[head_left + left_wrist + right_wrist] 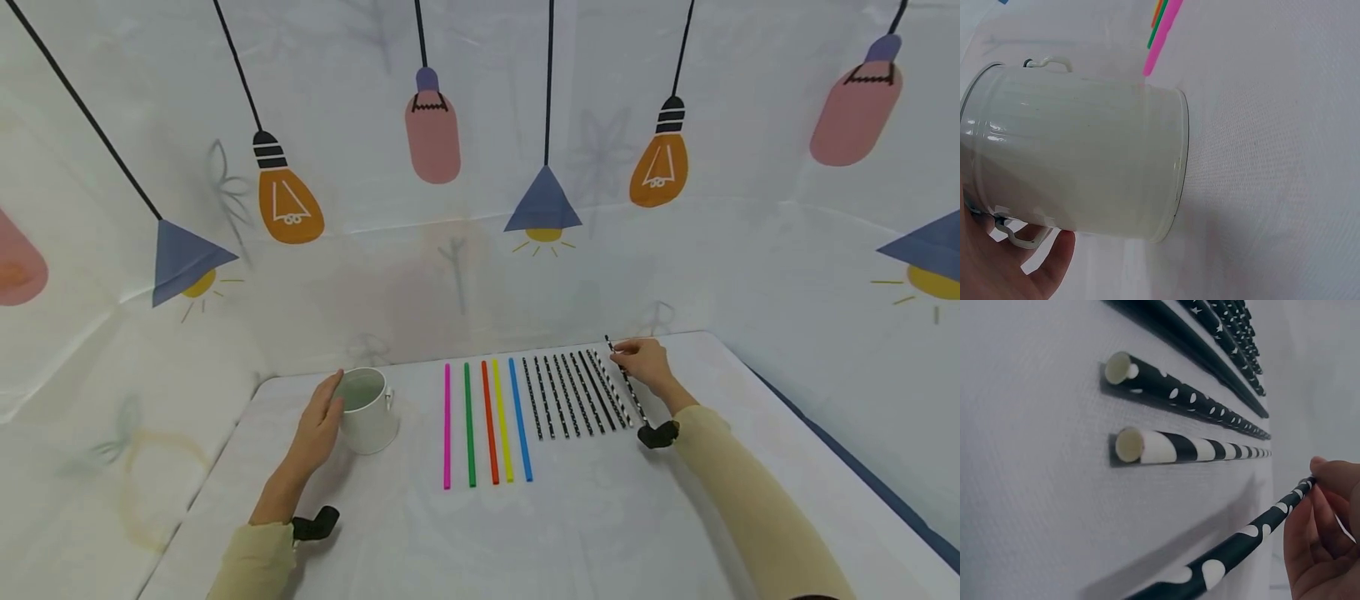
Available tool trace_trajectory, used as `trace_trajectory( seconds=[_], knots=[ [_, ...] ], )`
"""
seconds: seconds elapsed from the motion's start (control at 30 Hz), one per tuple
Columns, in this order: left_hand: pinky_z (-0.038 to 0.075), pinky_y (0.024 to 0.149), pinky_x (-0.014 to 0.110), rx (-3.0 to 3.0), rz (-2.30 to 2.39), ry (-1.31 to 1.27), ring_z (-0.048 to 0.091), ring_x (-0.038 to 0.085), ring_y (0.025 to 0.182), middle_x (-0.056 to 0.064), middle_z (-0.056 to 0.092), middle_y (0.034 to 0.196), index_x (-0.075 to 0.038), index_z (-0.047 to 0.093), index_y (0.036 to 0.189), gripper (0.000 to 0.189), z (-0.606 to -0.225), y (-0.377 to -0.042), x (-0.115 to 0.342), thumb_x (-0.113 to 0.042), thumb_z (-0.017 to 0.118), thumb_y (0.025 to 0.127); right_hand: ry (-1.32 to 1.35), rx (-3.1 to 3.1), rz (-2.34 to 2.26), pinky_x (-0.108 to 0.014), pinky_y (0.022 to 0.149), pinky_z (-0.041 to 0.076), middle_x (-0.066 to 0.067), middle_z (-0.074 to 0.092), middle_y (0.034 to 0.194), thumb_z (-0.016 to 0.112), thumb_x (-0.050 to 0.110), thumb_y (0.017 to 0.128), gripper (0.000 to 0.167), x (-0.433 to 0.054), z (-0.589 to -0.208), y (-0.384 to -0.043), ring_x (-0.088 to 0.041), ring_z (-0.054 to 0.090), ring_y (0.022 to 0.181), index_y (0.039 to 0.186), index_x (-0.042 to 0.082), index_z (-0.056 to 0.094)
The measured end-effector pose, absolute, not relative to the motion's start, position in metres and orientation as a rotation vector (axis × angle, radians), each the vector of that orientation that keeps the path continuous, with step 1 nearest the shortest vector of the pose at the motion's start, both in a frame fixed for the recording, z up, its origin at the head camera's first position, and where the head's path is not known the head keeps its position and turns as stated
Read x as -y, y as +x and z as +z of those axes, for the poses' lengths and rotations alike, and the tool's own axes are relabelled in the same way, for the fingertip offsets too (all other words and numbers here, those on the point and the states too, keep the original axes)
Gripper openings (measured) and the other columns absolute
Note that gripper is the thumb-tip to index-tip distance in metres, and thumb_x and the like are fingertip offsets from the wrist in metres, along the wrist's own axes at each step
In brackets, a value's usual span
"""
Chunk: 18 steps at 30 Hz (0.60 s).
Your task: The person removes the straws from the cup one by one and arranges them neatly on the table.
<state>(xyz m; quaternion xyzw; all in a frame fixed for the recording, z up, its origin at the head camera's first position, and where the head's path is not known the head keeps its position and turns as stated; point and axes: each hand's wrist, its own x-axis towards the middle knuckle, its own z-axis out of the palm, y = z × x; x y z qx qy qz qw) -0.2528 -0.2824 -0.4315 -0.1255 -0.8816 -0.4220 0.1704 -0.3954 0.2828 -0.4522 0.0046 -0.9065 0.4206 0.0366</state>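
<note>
On the left stands a white enamel pot (367, 421) with two small side handles. My left hand (318, 425) holds its left side; in the left wrist view, fingers and thumb lie around the near handle (1025, 240). To the right, my right hand (643, 362) pinches a black paper straw (1250, 531) with white spots near its far end, thumb against fingertips. That straw slants beside a row of black-and-white patterned straws (576, 396). Nearest to it lies a striped straw (1179, 449). A spotted straw (1185, 397) lies beyond the striped one.
Between the pot and the patterned row lie pink (447, 425), green (469, 425), red (490, 421), yellow (502, 421) and blue (521, 421) straws, roughly parallel. A white cloth (450, 550) covers the table. Behind it hangs a sheet (480, 283) printed with lamps.
</note>
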Motion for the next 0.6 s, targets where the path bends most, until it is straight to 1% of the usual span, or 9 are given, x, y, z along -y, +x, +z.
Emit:
trace_trajectory(
  seconds=[0.2, 0.3, 0.5, 0.6],
  knots=[
    [0.019, 0.107, 0.062, 2.506, -1.205, -0.349, 0.023, 0.045, 0.139, 0.027, 0.029, 0.15, 0.006, 0.028, 0.149, 0.048, -0.432, -0.252, 0.282, -0.012, 0.035, 0.105, -0.029, 2.815, 1.29, -0.032, 0.065, 0.053, -0.024, 0.065, 0.106, 0.064, 0.017, 0.094, 0.036, -0.283, -0.46, -0.398, -0.026, 0.064, 0.08, 0.119, -0.008, 0.063],
    [0.019, 0.107, 0.064, 2.502, -1.212, -0.347, 0.022, 0.045, 0.139, 0.027, 0.029, 0.15, 0.007, 0.029, 0.148, 0.048, -0.432, -0.252, 0.282, -0.011, 0.035, 0.105, -0.046, 2.83, 1.301, -0.031, 0.065, 0.052, -0.024, 0.065, 0.107, 0.063, 0.017, 0.095, 0.036, -0.282, -0.462, -0.399, -0.025, 0.063, 0.08, 0.12, -0.008, 0.062],
    [0.018, 0.107, 0.064, 2.505, -1.219, -0.343, 0.021, 0.045, 0.14, 0.027, 0.028, 0.151, 0.007, 0.028, 0.149, 0.048, -0.431, -0.252, 0.282, -0.009, 0.036, 0.104, -0.076, 2.843, 1.29, -0.034, 0.071, 0.053, -0.025, 0.064, 0.111, 0.062, 0.018, 0.095, 0.035, -0.279, -0.464, -0.402, -0.027, 0.063, 0.087, 0.121, -0.007, 0.062],
    [0.018, 0.107, 0.064, 2.501, -1.217, -0.349, 0.021, 0.046, 0.139, 0.028, 0.028, 0.15, 0.007, 0.028, 0.148, 0.048, -0.43, -0.252, 0.281, -0.006, 0.036, 0.103, -0.08, 2.854, 1.282, -0.036, 0.073, 0.053, -0.025, 0.063, 0.113, 0.063, 0.018, 0.095, 0.036, -0.278, -0.465, -0.404, -0.029, 0.064, 0.09, 0.12, -0.007, 0.063]
  ],
)
